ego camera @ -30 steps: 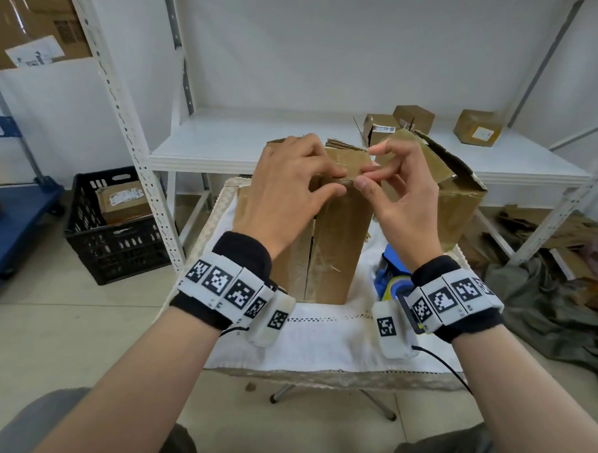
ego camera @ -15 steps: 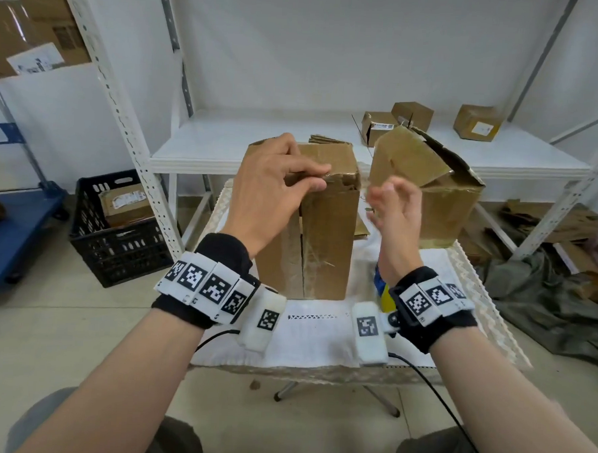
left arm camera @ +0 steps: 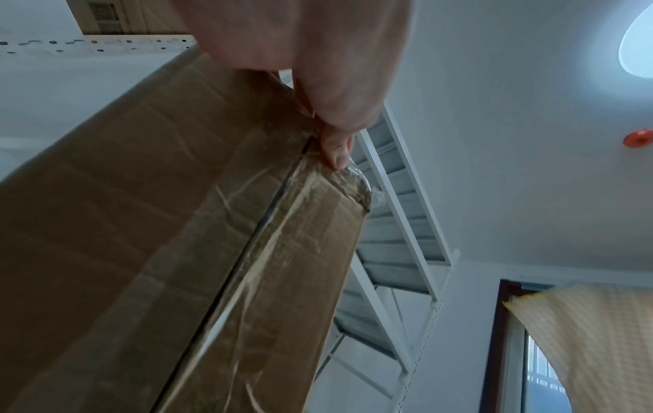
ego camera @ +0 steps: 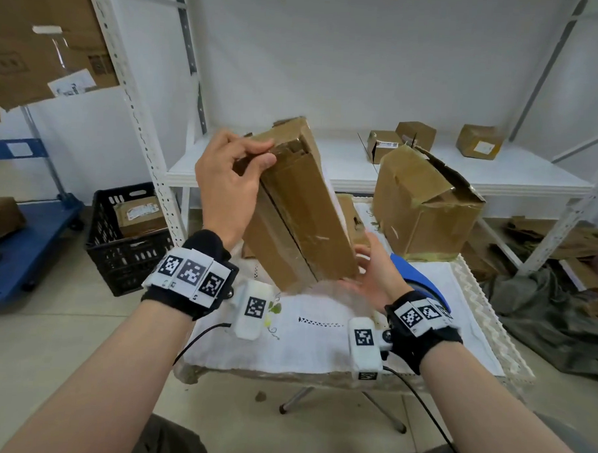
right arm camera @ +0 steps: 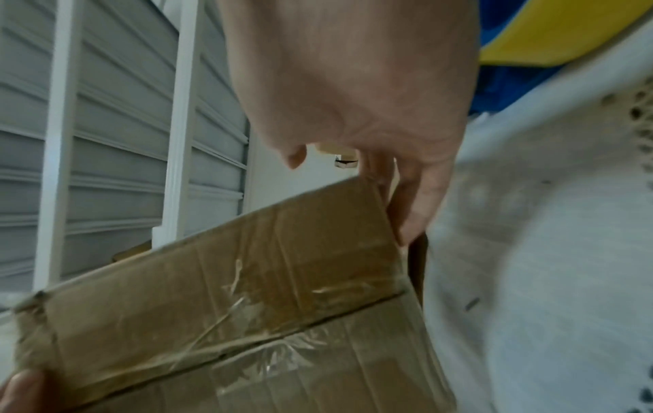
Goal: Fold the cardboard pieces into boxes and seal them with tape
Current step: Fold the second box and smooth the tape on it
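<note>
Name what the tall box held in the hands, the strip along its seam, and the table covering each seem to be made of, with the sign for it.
Tall box: brown cardboard, matte, with creases and layered flap edges at its top.
Seam strip: probably clear plastic tape; it shines and wrinkles.
Table covering: likely white woven cloth, with lacy openwork edging and small embroidery.

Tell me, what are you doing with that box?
A person is making boxes from cardboard and taping them shut. Right now the left hand grips the top of a tall taped box and tips it off the table. The right hand, fingers out, meets its bottom end. A second box, with a ragged top flap sticking up, stands on the table behind, and small boxes sit on the shelf.
</note>
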Available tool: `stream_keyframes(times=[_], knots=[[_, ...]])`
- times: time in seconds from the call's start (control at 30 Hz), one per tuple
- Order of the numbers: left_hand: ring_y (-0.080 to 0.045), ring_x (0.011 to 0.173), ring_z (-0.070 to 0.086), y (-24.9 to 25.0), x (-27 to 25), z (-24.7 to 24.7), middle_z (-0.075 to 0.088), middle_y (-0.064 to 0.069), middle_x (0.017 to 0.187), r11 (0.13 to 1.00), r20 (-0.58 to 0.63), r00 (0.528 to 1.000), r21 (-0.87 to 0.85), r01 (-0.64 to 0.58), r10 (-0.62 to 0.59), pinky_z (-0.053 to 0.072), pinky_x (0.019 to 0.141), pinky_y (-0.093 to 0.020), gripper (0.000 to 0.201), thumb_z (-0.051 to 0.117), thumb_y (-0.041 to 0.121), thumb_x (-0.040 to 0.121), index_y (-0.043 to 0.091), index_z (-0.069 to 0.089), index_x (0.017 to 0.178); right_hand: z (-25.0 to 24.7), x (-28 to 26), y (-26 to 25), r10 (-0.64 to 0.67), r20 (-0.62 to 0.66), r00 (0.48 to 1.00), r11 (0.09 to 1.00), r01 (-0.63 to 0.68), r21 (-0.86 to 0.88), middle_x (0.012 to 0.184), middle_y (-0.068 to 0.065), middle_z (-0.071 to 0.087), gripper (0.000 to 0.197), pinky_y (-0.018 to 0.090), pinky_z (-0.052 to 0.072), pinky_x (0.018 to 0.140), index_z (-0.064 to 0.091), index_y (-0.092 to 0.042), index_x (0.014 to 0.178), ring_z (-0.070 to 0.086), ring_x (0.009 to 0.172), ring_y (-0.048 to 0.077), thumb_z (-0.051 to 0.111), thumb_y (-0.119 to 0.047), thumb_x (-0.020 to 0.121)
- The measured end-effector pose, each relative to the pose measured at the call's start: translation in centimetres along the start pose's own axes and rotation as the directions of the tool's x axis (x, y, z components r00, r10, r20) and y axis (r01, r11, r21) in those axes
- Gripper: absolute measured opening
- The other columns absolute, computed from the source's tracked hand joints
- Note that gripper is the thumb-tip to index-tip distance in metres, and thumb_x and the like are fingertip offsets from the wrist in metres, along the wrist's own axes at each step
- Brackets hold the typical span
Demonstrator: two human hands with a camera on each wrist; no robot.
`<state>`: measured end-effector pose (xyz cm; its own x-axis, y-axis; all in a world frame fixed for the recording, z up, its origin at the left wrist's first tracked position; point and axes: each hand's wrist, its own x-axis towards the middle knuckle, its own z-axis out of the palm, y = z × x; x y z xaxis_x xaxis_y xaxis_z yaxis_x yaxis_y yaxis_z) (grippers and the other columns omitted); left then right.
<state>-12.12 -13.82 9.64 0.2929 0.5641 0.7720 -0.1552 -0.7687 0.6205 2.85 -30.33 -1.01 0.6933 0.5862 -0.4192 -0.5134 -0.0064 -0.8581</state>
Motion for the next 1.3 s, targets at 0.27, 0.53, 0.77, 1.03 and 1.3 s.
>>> stream_keyframes(times=[0.27,0.53,0.77,1.03,1.3], knots=[[-0.009,0.094,0.064,0.3,2.0,-1.0,0.060,0.007,0.099,0.979,-0.260,0.954,-0.175,0.104,-0.148,0.053,0.087,-0.019,0.014,0.074,0.014,0.087,0.024,0.072,0.097,0.6,-1.4,-1.1,-0.404,-0.037,0.914,0.820,0.380,0.429,0.116,0.005,0.072,0.050,0.036,0.049,0.094,0.055,-0.013,0.135,0.063,0.108,0.024,0.043,-0.050,0.103],[-0.007,0.099,0.060,-4.3,-4.9,1.5,0.060,0.006,0.107,0.690,-0.048,0.716,-0.319,0.650,-0.697,0.051,0.099,-0.038,0.024,0.056,0.035,0.100,0.024,0.049,0.120,2.4,-3.7,-5.4,-0.867,-0.143,0.478,0.496,0.855,-0.151,0.134,-0.004,0.060,0.078,0.042,0.041,0.116,0.030,-0.026,0.154,0.056,0.127,0.008,0.057,0.008,0.090],[-0.032,0.102,0.068,-6.7,-11.4,3.3,0.066,-0.020,0.108,0.332,0.387,0.371,-0.166,0.929,-0.844,0.052,0.094,-0.043,0.073,0.018,0.068,0.101,0.015,0.032,0.149,4.2,-4.2,-8.6,-0.925,0.309,0.221,0.022,0.843,-0.537,0.119,-0.019,0.071,0.071,0.032,0.031,0.117,0.039,-0.027,0.149,0.060,0.121,-0.001,0.069,-0.006,0.087],[-0.020,0.078,0.058,-7.5,-13.3,3.4,0.065,-0.009,0.089,0.343,0.409,0.241,0.198,0.918,-0.880,0.044,0.072,-0.031,0.086,0.013,0.072,0.098,0.007,0.056,0.135,4.9,-3.7,-6.7,-0.828,0.497,0.260,-0.127,0.776,-0.618,0.117,-0.020,0.071,0.071,-0.003,0.012,0.099,0.044,-0.029,0.146,0.044,0.100,-0.030,0.069,0.000,0.085],[-0.034,0.099,0.065,-8.8,-11.0,2.5,0.070,-0.018,0.106,0.537,0.348,0.411,0.603,0.590,-0.843,0.050,0.098,-0.040,0.079,0.028,0.065,0.101,0.002,0.076,0.100,4.2,-3.6,-6.0,-0.818,0.493,0.296,-0.128,0.742,-0.658,0.119,-0.021,0.070,0.070,-0.002,0.011,0.101,0.042,-0.029,0.148,0.045,0.103,-0.015,0.069,-0.006,0.087]])
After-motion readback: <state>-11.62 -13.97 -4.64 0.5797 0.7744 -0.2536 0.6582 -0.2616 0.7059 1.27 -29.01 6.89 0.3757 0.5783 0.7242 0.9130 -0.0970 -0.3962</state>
